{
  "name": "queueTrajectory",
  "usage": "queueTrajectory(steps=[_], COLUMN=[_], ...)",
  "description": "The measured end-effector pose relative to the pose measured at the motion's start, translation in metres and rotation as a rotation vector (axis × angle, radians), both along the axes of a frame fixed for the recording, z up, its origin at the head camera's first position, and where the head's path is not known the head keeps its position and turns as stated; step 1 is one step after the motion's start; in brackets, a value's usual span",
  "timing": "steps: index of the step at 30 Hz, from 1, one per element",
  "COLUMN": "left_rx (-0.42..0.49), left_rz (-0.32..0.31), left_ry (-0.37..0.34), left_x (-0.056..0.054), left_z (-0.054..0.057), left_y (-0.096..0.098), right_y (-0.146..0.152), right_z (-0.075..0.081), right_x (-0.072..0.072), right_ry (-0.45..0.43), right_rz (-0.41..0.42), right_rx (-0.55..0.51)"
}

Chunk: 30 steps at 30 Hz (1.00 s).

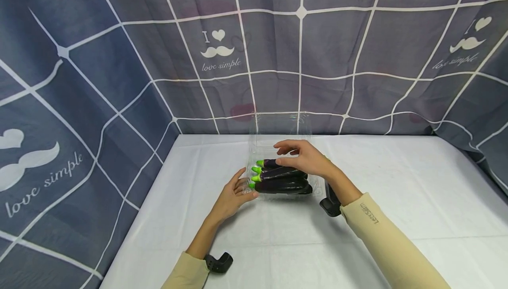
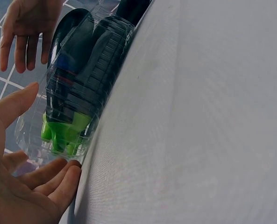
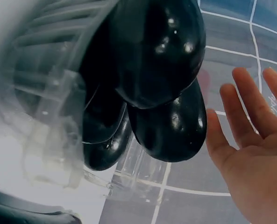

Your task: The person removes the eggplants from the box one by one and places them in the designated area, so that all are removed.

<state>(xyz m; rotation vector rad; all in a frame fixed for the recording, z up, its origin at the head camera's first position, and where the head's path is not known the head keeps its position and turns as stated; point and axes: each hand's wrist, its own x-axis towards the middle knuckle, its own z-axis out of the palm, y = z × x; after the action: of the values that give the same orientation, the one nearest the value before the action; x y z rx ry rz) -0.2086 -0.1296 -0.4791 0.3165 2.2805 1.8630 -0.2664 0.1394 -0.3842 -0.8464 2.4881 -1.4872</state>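
Several dark purple eggplants with bright green stem ends lie side by side in a clear plastic clamshell box. Its transparent lid stands raised at the back. My left hand is at the box's left end; in the left wrist view its loosely bent fingers are right at the end wall near the green stems, the thumb apart. Over the rear eggplants hovers my right hand, fingers loosely extended and holding nothing. In the right wrist view, rounded eggplant ends show beside that hand.
A white cloth covers the table beneath the box. Grey checked curtains rise along the back and both sides, close behind the raised lid. Black wrist devices are strapped at both forearms.
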Motion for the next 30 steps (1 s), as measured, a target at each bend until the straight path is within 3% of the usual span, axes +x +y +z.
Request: queueTrajectory(steps=[7, 21, 30], left_rx=[-0.006, 0.008, 0.006], left_rz=[-0.004, -0.005, -0.002], left_ry=[-0.009, -0.01, -0.011], left_x=[0.0, 0.001, 0.0], left_z=[0.0, 0.001, 0.0], left_y=[0.0, 0.001, 0.0], right_y=[-0.005, 0.003, 0.006], right_z=[-0.006, -0.019, -0.024], right_x=[-0.006, -0.008, -0.009], right_ry=[-0.083, -0.139, -0.11], right_rz=[0.048, 0.127, 0.157], right_rx=[0.029, 0.115, 0.14])
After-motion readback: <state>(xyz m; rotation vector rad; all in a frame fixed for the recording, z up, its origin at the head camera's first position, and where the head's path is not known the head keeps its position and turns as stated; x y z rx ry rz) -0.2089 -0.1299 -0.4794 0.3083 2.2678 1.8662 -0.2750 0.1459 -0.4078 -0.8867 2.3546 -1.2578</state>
